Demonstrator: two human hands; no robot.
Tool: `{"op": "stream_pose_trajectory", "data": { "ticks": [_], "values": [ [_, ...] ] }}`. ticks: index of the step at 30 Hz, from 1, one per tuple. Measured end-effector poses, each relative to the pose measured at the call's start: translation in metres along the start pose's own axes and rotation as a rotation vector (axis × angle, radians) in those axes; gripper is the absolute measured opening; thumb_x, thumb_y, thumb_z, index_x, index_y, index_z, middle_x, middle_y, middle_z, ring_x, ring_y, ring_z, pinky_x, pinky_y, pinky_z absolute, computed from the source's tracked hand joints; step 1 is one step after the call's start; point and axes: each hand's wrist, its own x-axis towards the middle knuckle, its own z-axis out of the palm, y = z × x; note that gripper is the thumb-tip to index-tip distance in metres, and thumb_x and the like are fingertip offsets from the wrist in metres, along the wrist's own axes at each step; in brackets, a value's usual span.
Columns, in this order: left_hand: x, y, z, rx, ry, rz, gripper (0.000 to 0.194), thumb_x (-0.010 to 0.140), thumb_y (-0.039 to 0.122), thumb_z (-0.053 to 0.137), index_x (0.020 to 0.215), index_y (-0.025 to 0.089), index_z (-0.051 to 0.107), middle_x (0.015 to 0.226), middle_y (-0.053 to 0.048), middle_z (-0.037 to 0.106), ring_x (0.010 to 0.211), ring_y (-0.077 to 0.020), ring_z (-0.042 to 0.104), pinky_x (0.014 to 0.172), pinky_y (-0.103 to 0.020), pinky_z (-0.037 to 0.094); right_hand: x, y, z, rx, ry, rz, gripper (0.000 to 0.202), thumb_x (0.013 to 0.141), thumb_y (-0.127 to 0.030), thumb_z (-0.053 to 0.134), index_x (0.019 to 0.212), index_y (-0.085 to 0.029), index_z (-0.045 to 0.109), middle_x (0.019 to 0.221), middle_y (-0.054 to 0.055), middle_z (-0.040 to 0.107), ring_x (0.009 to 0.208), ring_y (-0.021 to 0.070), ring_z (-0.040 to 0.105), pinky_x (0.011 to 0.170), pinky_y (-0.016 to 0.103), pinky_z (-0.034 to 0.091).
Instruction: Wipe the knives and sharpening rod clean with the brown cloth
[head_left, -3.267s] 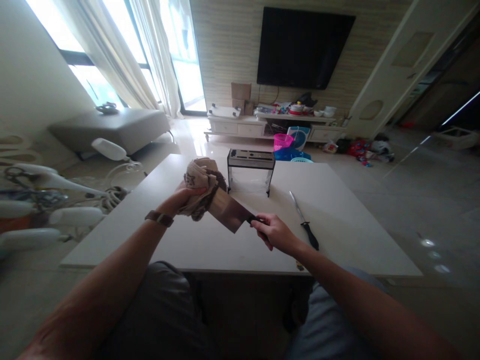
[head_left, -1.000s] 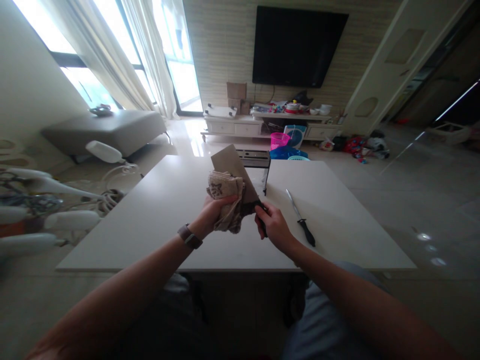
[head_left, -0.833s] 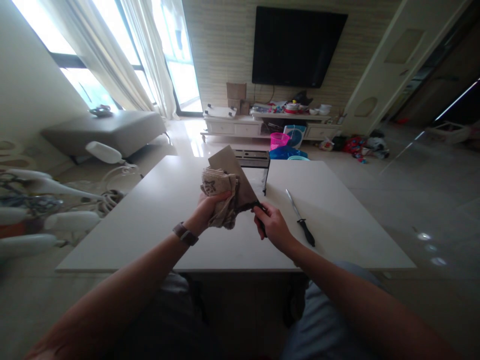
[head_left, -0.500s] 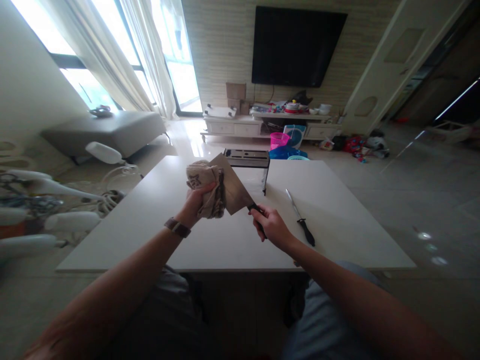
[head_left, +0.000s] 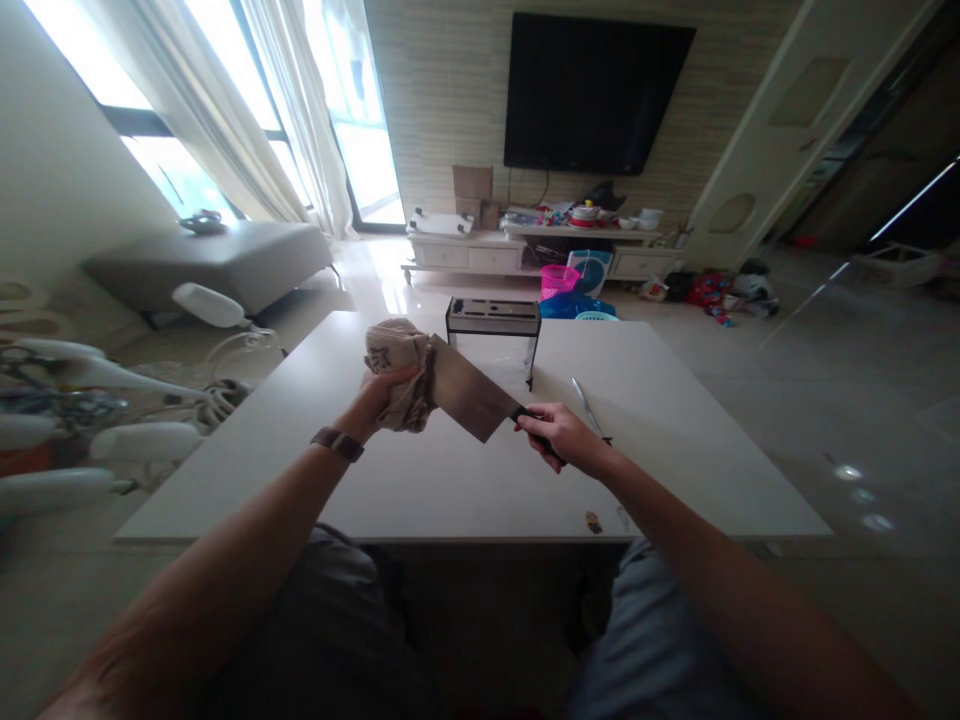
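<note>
My right hand [head_left: 553, 435] is closed round the black handle of a cleaver [head_left: 472, 390], whose broad steel blade points up and to the left above the table. In my left hand [head_left: 384, 393] is a folded beige cloth [head_left: 401, 365] with a dark printed mark. The cloth's right edge meets the far end of the blade; whether it wraps round the blade I cannot tell. Beyond the blade, a knife block [head_left: 495, 315] with a slotted metal top stands on the table. A honing steel [head_left: 586, 402] lies to the right, its handle hidden behind my right forearm.
The white table [head_left: 705, 470] stretches below both hands. Near its front edge lies a small brown-and-black item [head_left: 593, 522]. White lamp-like arms [head_left: 142, 440] stand at the left. Past the table are a pink basket [head_left: 559, 280] and a low white cabinet [head_left: 495, 255].
My right hand has drawn the cleaver to the right and slightly down, while my left hand with the cloth has shifted a little left. More of the blade now shows. The honing steel's handle became covered.
</note>
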Motion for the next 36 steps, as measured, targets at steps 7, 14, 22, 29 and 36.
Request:
{"op": "stream_pose_trajectory", "data": {
  "ticks": [7,14,22,29,36],
  "values": [
    [-0.017,0.005,-0.013,0.176,-0.254,-0.096,0.059,0.056,0.013,0.089,0.112,0.016,0.070,0.105,-0.010,0.075,0.091,-0.0313,0.073,0.076,-0.039,0.062,-0.002,0.006,-0.012,-0.152,-0.159,0.103,0.028,0.087,-0.043,0.064,0.088,-0.016,0.063,0.051,-0.008,0.049,0.030,0.0058,0.040,0.027,0.017,0.033],
    [-0.014,0.013,-0.005,0.228,-0.163,-0.016,0.064,0.053,0.016,0.092,0.113,0.016,0.069,0.107,-0.013,0.075,0.091,-0.0290,0.072,0.079,-0.039,0.061,-0.001,0.005,-0.002,-0.116,-0.144,0.080,0.031,0.088,-0.047,0.064,0.091,-0.016,0.063,0.052,-0.009,0.049,0.031,0.0054,0.040,0.027,0.017,0.033],
    [-0.006,0.017,-0.015,0.155,-0.091,0.079,0.065,0.056,0.019,0.091,0.116,0.018,0.067,0.109,-0.009,0.074,0.097,-0.0257,0.071,0.081,-0.034,0.061,-0.002,0.004,0.003,-0.085,-0.132,0.026,0.030,0.090,-0.046,0.060,0.091,-0.016,0.061,0.053,-0.008,0.050,0.032,0.0058,0.041,0.028,0.017,0.033],
    [-0.009,0.013,-0.031,0.139,-0.138,-0.095,0.062,0.058,0.018,0.089,0.116,0.016,0.067,0.104,-0.012,0.074,0.082,-0.0265,0.073,0.070,-0.036,0.062,-0.004,0.006,-0.001,-0.079,-0.156,0.083,0.030,0.089,-0.046,0.063,0.091,-0.016,0.062,0.052,-0.008,0.050,0.031,0.0056,0.040,0.028,0.017,0.032],
    [-0.020,0.011,-0.017,0.117,-0.243,-0.181,0.058,0.059,0.019,0.089,0.114,0.019,0.069,0.095,-0.011,0.075,0.079,-0.0309,0.074,0.068,-0.040,0.062,-0.002,0.005,0.002,-0.047,-0.118,0.098,0.029,0.088,-0.045,0.062,0.091,-0.016,0.063,0.053,-0.008,0.050,0.031,0.0057,0.040,0.028,0.017,0.032]
  ]
}}
